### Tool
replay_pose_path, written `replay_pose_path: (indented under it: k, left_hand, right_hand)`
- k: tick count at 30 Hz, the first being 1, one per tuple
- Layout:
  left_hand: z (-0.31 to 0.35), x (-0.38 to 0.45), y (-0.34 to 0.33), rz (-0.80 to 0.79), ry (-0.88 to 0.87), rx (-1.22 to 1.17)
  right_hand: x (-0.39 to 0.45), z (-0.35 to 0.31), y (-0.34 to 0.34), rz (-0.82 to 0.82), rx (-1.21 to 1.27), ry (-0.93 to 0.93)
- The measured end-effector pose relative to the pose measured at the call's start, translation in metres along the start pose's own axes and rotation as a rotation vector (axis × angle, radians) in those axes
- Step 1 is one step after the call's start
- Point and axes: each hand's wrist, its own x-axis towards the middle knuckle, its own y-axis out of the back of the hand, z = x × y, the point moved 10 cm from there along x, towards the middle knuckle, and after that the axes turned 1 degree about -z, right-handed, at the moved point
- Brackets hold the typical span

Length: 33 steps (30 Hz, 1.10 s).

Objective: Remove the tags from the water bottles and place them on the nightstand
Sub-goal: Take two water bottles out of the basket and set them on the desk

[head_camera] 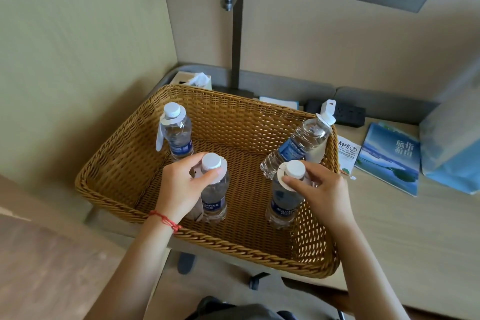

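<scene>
Several clear water bottles with white caps and paper neck tags stand in a woven wicker basket [124, 158] on the nightstand [415, 228]. My left hand [181, 187] pinches the tag at the neck of the front left bottle [215, 197]. The tag round the neck of the front right bottle [283, 202] is pinched by my right hand [322, 192]. Farther back, the back left bottle [178, 135] is upright with its tag hanging down its side. The back right bottle [298, 145] leans against the basket's right wall, tag still on.
A blue booklet [392, 158] and a white leaflet [348, 153] lie on the nightstand right of the basket. Behind are a black power strip [348, 112], a tissue box [194, 79] and a lamp post [236, 39]. A blue-white bag [452, 145] stands far right.
</scene>
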Motion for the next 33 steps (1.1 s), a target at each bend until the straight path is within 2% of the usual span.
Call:
replay_pose_path:
  k: [8, 18, 25, 29, 33]
  left_hand:
    - [0.010, 0.002, 0.010, 0.037, -0.086, 0.029]
    - [0.041, 0.031, 0.029, 0.065, -0.155, -0.192]
    - [0.079, 0.064, 0.030, 0.018, -0.267, -0.312]
    - [0.097, 0.080, 0.026, -0.012, -0.277, -0.457]
    - [0.133, 0.089, 0.024, -0.022, -0.361, -0.486]
  right_hand:
    - [-0.002, -0.011, 0.003, 0.043, 0.042, 0.019]
    - [0.008, -0.062, 0.035, 0.184, 0.141, 0.087]
    - [0.012, -0.094, 0.064, 0.331, 0.144, 0.146]
    - [0.013, -0.107, 0.089, 0.424, 0.204, 0.156]
    - [0.010, -0.115, 0.121, 0.529, 0.264, 0.172]
